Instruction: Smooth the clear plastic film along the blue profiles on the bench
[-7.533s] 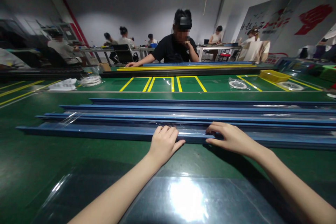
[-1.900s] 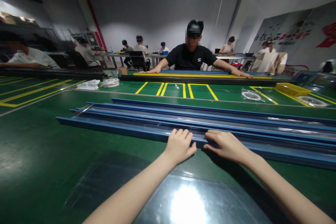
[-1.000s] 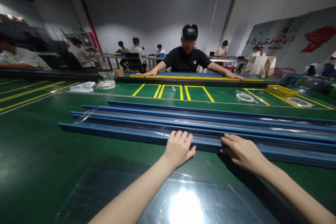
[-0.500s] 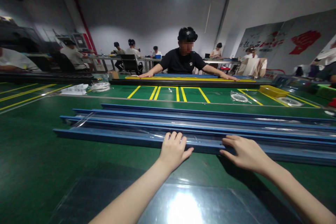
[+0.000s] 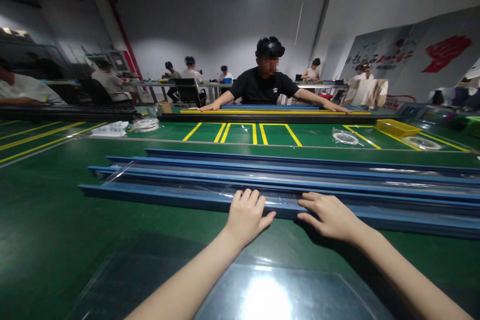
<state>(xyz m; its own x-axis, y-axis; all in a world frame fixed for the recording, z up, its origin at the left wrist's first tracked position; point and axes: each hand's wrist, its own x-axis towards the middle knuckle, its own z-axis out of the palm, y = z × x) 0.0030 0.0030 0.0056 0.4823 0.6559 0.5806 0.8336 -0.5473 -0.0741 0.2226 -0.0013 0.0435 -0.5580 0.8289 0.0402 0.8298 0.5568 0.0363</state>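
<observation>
Several long blue rails lie side by side across the green table (image 5: 56, 240). The nearest blue rail (image 5: 150, 197) carries a strip of clear film (image 5: 285, 200) along its top. My left hand (image 5: 245, 215) rests on this rail's near edge, fingers curled over the film and thumb out to the side. My right hand (image 5: 330, 215) lies a hand's width to the right on the same rail, fingers pressed together on the film and thumb under the edge.
A clear plastic sheet (image 5: 240, 295) lies on the table just before me. Across the table a person (image 5: 268, 82) in black presses both hands on yellow and blue rails (image 5: 262, 110). A yellow tray (image 5: 397, 127) and bagged white rolls (image 5: 345, 137) sit far right.
My right hand has slid left along the nearest rail, closer to my left hand, after moving out to the right a second ago. My left hand has stayed put.
</observation>
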